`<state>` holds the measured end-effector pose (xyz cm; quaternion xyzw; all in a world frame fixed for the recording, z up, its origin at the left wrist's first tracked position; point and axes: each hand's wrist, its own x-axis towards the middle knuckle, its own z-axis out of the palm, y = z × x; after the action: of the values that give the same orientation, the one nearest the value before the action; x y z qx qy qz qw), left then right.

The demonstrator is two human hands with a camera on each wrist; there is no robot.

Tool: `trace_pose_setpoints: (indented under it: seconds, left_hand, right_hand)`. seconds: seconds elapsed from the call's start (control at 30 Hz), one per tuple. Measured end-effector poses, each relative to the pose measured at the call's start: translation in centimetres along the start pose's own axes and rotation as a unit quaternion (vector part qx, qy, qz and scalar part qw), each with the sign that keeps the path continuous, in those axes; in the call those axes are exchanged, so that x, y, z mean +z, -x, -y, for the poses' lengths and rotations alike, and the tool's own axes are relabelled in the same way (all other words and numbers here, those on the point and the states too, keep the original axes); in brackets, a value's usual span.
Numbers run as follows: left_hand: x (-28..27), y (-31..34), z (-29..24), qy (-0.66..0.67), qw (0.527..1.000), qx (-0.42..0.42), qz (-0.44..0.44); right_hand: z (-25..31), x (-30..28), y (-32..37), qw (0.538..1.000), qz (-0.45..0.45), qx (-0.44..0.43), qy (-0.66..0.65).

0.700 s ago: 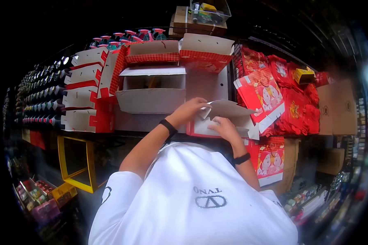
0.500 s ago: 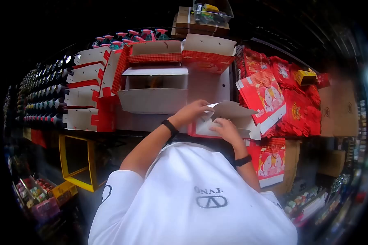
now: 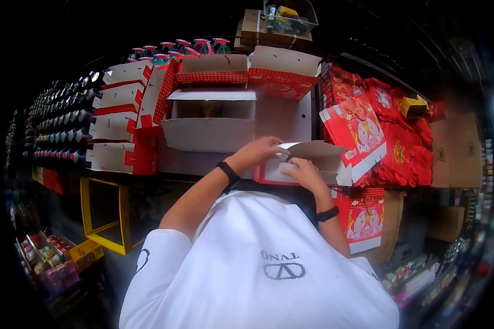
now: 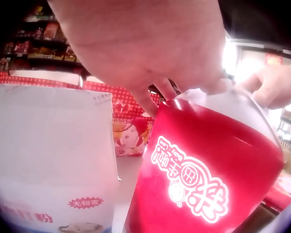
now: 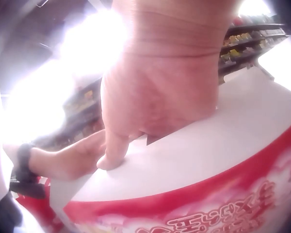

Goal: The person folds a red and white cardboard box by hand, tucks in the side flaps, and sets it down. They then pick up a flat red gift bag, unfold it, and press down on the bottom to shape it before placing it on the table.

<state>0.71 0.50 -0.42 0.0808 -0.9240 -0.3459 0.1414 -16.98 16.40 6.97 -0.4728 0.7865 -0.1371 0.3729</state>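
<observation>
Both hands work on an open red cardboard gift box with white inner faces, at the near edge of the table. My left hand grips the box's left end, its fingers passing behind the red end panel in the left wrist view. With the thumb on the white outer top of the near wall and fingers over its edge, my right hand holds that wall. Those fingertips are hidden inside the box in the right wrist view. The box's flaps stand up loosely around the hands.
Left of the hands stands an open white carton. More open gift boxes line the left and back. Flat printed box sheets and red bags lie to the right, beside a brown carton. Spray bottles stand behind.
The head view has shifted slightly, so the table and boxes sit a little further right in it. Both hands keep their places on the gift box with only small finger movement.
</observation>
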Motion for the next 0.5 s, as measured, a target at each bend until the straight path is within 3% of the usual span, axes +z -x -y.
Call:
trace_pose_setpoints:
  seconds: [0.17, 0.27, 0.37, 0.5]
  left_hand:
    - [0.2, -0.1, 0.5, 0.037, 0.999, 0.005, -0.002]
    - [-1.3, -0.1, -1.1, 0.088, 0.995, -0.047, 0.031]
    - [-0.7, 0.1, -0.5, 0.077, 0.996, -0.046, 0.015]
    - [-0.1, 0.1, 0.3, 0.091, 0.995, -0.044, 0.006]
  right_hand:
    - [-1.3, 0.2, -0.3, 0.998, 0.024, -0.043, -0.048]
    - [-1.0, 0.5, -0.2, 1.000, 0.006, -0.019, -0.010]
    - [-1.3, 1.0, 0.0, 0.998, -0.047, -0.039, -0.018]
    - [-0.9, 0.6, 0.0, 0.998, -0.017, -0.039, -0.038]
